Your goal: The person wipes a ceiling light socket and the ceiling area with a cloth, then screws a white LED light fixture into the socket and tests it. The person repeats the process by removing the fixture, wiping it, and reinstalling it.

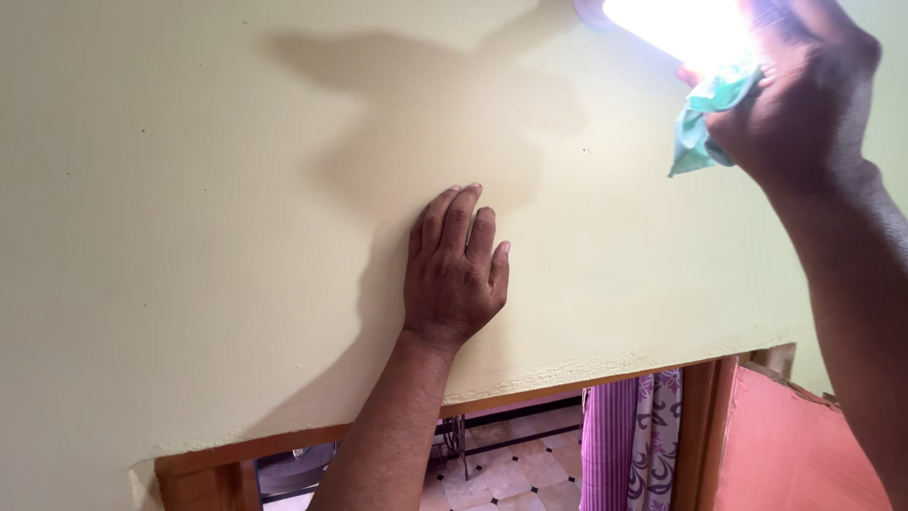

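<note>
My left hand (454,270) lies flat on a pale yellow wall (189,218) above a doorway, fingers together and pointing up, holding nothing. My right hand (804,90) is raised at the top right, closed on a crumpled light green cloth (705,118). The cloth is pressed against the lower edge of a bright, lit light fixture (672,24) mounted on the wall. The glare hides the fixture's shape. The shadow of my arm falls on the wall between the two hands.
A wooden door frame (705,426) runs under the wall, with an orange-red door (794,445) open at the right. A purple patterned curtain (634,440) hangs in the opening. Beyond it lies a tiled floor (515,473) with dark metal furniture legs.
</note>
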